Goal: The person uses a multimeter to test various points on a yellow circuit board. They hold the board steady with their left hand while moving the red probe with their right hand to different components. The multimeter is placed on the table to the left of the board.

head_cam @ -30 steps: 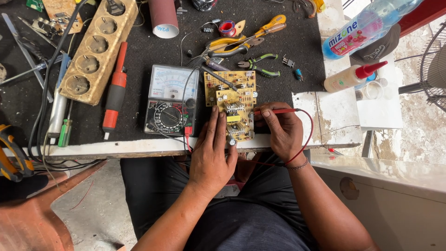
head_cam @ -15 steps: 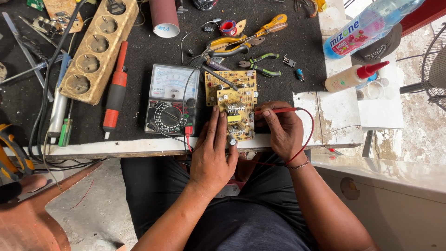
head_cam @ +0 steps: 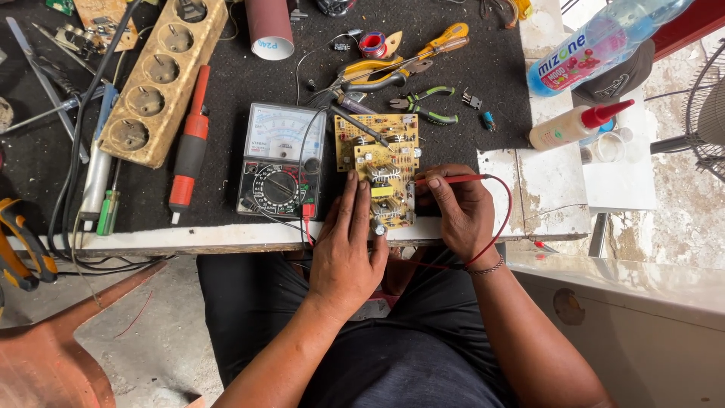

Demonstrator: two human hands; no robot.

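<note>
Hardly any change: left hand (head_cam: 346, 253) and right hand (head_cam: 457, 211) unmoved on circuit board (head_cam: 380, 170).

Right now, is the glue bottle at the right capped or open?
Capped. The glue bottle lies on its side on the white board, its red pointed cap still on the nozzle.

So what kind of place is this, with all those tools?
Probably an electronics repair bench. A yellow circuit board lies under both hands, an analog multimeter sits beside it, and pliers and a red screwdriver lie on the black mat.
</note>
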